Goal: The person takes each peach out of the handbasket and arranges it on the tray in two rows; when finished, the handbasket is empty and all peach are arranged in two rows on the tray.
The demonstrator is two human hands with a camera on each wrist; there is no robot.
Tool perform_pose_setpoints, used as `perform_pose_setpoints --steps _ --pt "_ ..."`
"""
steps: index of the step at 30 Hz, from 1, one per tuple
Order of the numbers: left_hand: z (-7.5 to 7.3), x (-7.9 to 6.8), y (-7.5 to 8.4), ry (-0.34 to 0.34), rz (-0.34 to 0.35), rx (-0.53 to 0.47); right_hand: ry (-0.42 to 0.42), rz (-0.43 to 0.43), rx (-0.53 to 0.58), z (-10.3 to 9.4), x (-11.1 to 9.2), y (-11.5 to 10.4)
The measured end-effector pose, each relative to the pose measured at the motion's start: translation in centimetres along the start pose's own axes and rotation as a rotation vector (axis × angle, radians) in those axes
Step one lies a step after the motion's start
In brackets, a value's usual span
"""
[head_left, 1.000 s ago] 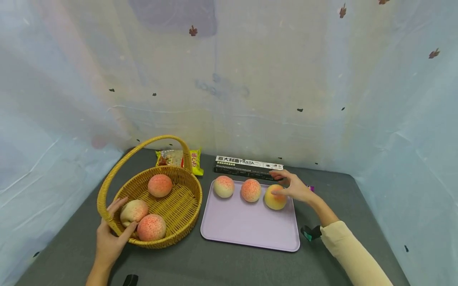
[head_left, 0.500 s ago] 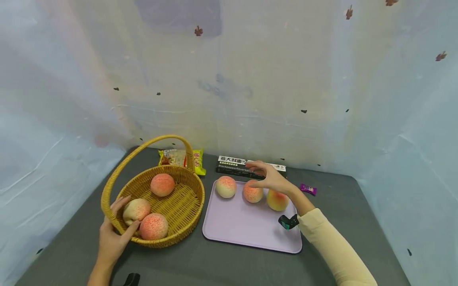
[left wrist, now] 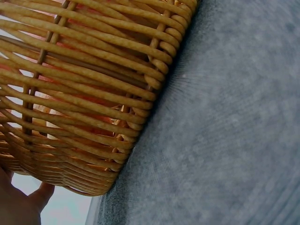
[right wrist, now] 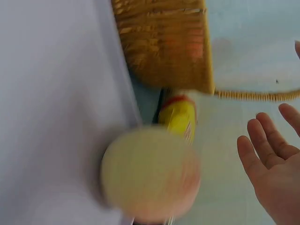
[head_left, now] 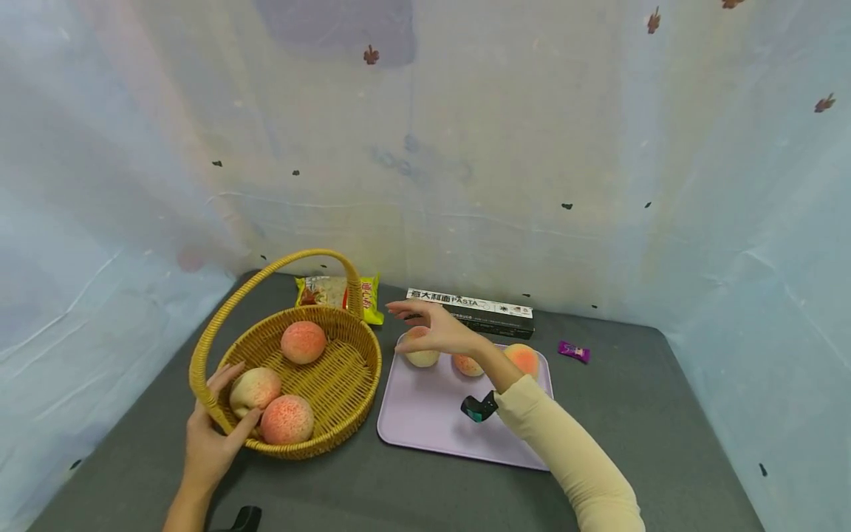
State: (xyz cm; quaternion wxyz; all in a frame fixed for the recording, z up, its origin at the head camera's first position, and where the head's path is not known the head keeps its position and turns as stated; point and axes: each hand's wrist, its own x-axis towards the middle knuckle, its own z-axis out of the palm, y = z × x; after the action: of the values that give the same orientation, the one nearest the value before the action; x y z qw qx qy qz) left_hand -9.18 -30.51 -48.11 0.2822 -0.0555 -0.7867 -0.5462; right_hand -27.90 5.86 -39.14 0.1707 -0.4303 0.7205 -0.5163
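My left hand [head_left: 211, 442] grips the near-left rim of a yellow wicker basket [head_left: 335, 380] with a tall arched handle. Inside lie three peaches: one at the back [head_left: 303, 342], a paler one [head_left: 255, 389] near my fingers, and a redder one [head_left: 287, 420] in front. My right hand [head_left: 442, 331] hovers over the left end of a lilac tray [head_left: 425, 417], fingers spread. Under it sits a pale peach [right wrist: 150, 173], apart from the fingers in the right wrist view. The middle peach [head_left: 467, 366] is partly covered by my forearm; the right peach [head_left: 523, 359] shows behind it.
Behind the tray lies a black-and-white pasta box [head_left: 499, 318]. A yellow noodle packet [head_left: 326, 291] is behind the basket. A small purple wrapped sweet [head_left: 574, 352] lies right of the tray on the dark grey table [head_left: 618, 414]. Pale plastic sheeting hangs behind.
My right hand has travelled left across the tray, from the right peach past the middle one to above the left one. The left hand keeps its hold on the basket.
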Motion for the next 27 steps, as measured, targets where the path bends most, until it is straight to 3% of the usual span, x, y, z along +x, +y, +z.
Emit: perform_pose_setpoints --steps 12,20,27 --pt "0.2 0.0 -0.1 0.005 0.011 0.002 -0.111 0.032 -0.044 3.4 5.5 -2.0" --pt "0.2 0.1 -0.3 0.027 0.11 -0.024 -0.162 0.058 -0.06 5.7 9.1 -3.0" --pt "0.0 0.1 -0.2 0.007 0.037 0.005 -0.159 0.052 -0.057 7.4 11.7 -3.0"
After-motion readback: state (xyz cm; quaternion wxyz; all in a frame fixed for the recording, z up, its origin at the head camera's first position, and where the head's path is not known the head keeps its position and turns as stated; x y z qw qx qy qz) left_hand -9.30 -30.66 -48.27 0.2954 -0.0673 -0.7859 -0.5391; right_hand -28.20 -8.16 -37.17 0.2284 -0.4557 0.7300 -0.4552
